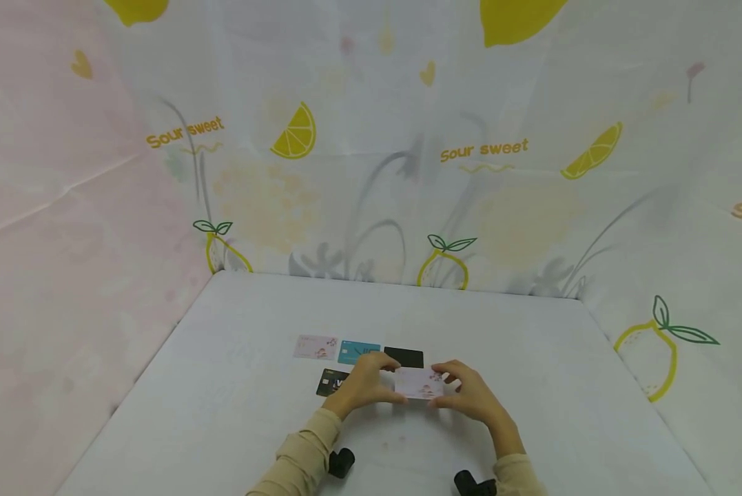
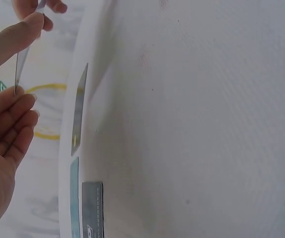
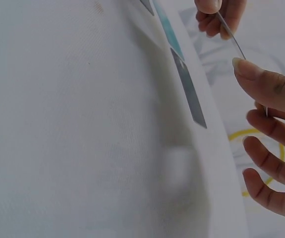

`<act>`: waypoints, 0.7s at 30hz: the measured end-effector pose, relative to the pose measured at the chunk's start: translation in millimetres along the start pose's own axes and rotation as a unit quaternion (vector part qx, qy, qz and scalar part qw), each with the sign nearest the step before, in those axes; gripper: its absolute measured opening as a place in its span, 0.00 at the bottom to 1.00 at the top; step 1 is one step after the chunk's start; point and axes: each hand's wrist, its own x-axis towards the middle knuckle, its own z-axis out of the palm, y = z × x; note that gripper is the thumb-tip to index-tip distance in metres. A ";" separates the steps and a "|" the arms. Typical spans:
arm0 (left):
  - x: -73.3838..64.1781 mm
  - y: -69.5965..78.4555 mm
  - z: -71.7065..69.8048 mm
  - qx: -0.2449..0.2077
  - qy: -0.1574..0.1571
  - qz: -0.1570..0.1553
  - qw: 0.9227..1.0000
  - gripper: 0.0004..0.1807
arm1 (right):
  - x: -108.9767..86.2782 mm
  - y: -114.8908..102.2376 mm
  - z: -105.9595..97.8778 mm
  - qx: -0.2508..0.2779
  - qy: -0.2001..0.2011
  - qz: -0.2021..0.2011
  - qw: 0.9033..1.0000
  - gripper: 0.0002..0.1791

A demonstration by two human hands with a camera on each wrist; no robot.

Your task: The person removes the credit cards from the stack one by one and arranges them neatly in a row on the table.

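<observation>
A pale pink card with a floral print [image 1: 417, 383] is held raised over the white table between both hands. My left hand [image 1: 368, 383] pinches its left end between thumb and fingers. At the other end my right hand [image 1: 470, 394] pinches it the same way. Both wrist views show the card edge-on, a thin strip [image 2: 22, 67] between the fingertips, apart from the tabletop. Behind the hands lie a pink card [image 1: 315, 347], a blue card [image 1: 353, 350] and a black card [image 1: 404, 357] in a row. Another dark card [image 1: 330, 382] is partly hidden by the left hand.
The white table [image 1: 234, 413] runs back to a lemon-print cloth wall [image 1: 371, 193], with more cloth on both sides. Black wrist devices [image 1: 342, 463] show beside the sleeves near the front.
</observation>
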 end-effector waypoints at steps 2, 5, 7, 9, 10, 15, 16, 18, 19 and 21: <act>1.7 0.7 2.2 0.002 0.002 0.008 1.000 0.31 | -1.4 1.9 -1.9 0.000 0.000 0.000 1.000 0.33; 5.2 2.6 5.1 0.004 0.005 0.020 1.000 0.31 | -3.5 5.3 -5.1 -0.004 0.002 -0.001 1.000 0.34; 8.2 5.2 6.6 0.001 0.005 0.026 1.000 0.31 | -4.6 8.1 -7.6 -0.010 0.005 -0.001 1.000 0.34; 12.0 8.2 8.7 0.001 0.003 0.029 1.000 0.30 | -6.1 10.3 -10.8 -0.014 0.009 0.003 1.000 0.34; 14.2 9.5 10.1 0.003 0.001 0.028 1.000 0.30 | -6.8 11.5 -12.3 -0.015 0.013 0.007 1.000 0.34; 25.1 15.2 18.5 0.022 -0.011 0.019 1.000 0.30 | -11.8 16.2 -20.3 -0.011 0.025 0.030 0.999 0.33; 26.7 16.1 19.9 0.026 -0.014 0.016 0.999 0.30 | -12.7 17.0 -21.6 -0.011 0.026 0.031 0.999 0.33; 29.5 17.6 22.7 0.029 -0.019 0.010 0.999 0.31 | -14.5 18.5 -24.3 -0.011 0.024 0.031 0.999 0.34; 30.7 18.5 23.5 0.030 -0.021 0.009 0.999 0.31 | -15.2 19.3 -25.4 -0.010 0.024 0.031 0.999 0.34; 32.9 20.6 25.2 0.031 -0.022 0.008 0.999 0.32 | -16.7 20.9 -27.6 -0.008 0.024 0.032 0.999 0.34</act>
